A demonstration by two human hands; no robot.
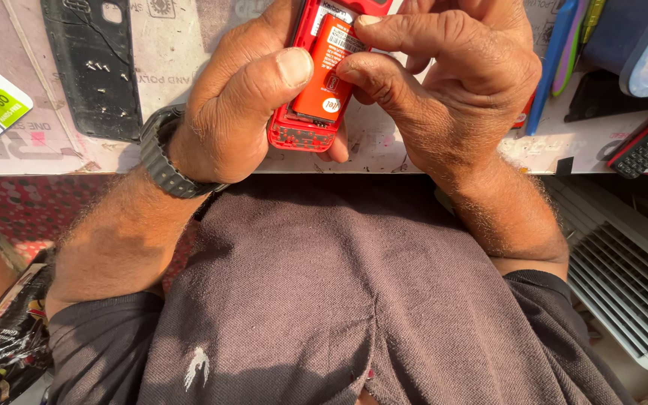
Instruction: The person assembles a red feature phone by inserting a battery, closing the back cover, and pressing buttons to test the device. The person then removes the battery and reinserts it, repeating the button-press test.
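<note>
Currently, left hand (245,97) clamps the red phone (305,120) over the table edge (384,161), back cover off. Right hand (444,82) fingertips press the orange battery (324,75) into its bay. Seated, apparently; black cover (91,67) lies apart, unfitted.

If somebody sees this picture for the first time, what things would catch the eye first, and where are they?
First comes the bright red open-backed mobile phone at the top centre, with an orange rectangular battery in it. The left hand grips the phone, thumb on the battery, while the right hand presses its fingertips on the battery from the right. A dark ribbed wristwatch sits on the left wrist, and a black cracked back cover lies on the table at upper left.
</note>
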